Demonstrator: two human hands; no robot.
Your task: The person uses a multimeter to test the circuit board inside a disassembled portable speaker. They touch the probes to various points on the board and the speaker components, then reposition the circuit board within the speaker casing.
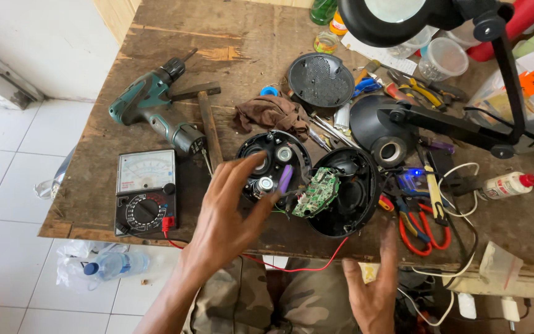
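Opened round black speaker halves (307, 179) lie at the centre of the wooden surface (242, 49), a green circuit board (315, 193) propped between them. At nine o'clock from them sits an analog multimeter (145, 192), with a green cordless drill (152, 108) at eleven o'clock. The left hand (227, 213) hovers released, fingers spread, touching the left half's rim. The right hand (372, 291) hangs open at five o'clock, below the surface edge. Red-handled pliers (421, 226) lie at three o'clock.

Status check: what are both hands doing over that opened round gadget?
Left hand open above opened round shell. Right hand open, empty, at table edge. Green circuit board exposed; red wire trails below.
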